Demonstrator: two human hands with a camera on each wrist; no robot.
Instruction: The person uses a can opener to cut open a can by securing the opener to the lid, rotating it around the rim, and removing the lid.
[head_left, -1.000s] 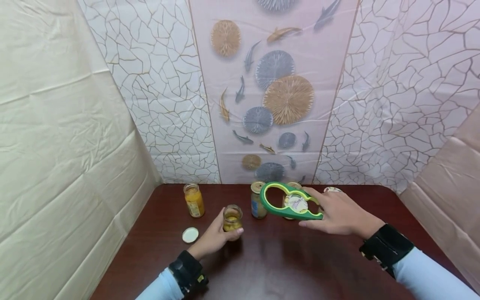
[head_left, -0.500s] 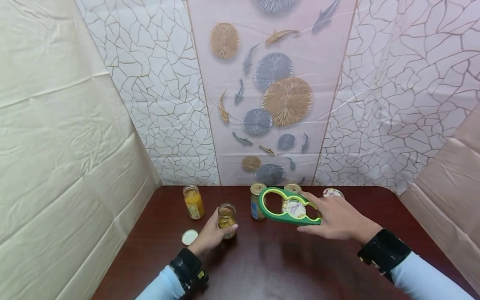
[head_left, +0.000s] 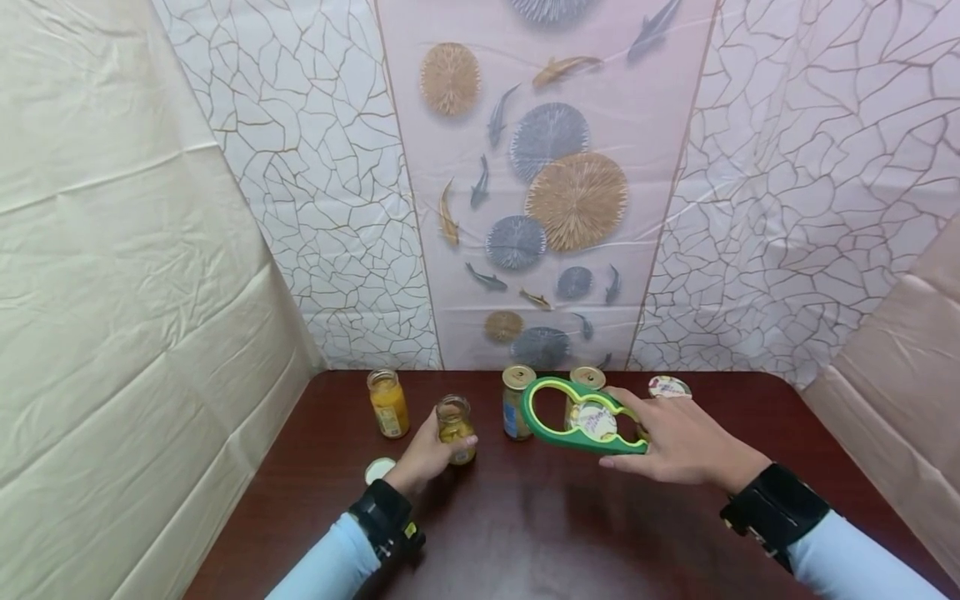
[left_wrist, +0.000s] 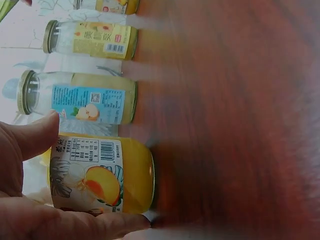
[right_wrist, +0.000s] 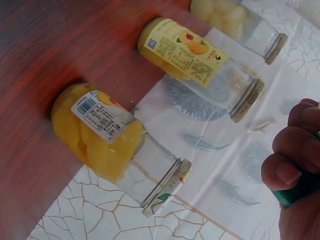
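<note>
My left hand (head_left: 427, 454) grips a lidless glass jar of yellow peaches (head_left: 454, 429), thumb on one side and fingers on the other. In the left wrist view its white label (left_wrist: 85, 170) faces the camera, and the jar stands upright at the table; whether its base touches the wood I cannot tell. At the right, my right hand (head_left: 678, 442) holds a green jar opener (head_left: 562, 438) in the air. A white patterned lid (head_left: 596, 422) shows within one of the opener's smaller openings. In the right wrist view only curled fingers (right_wrist: 295, 150) and a bit of green handle appear.
An open jar of orange fruit (head_left: 389, 408) stands at the back left, with a white lid (head_left: 380, 470) lying before it. Lidded jars line the back: a blue-labelled one (head_left: 517, 408), a yellow-labelled one (right_wrist: 185, 50), and one with a patterned lid (head_left: 670, 387), partly behind my right hand.
My left hand has carried the peach jar slightly leftward and away from me, toward the back of the table. My right hand and the jar opener have dipped slightly.
</note>
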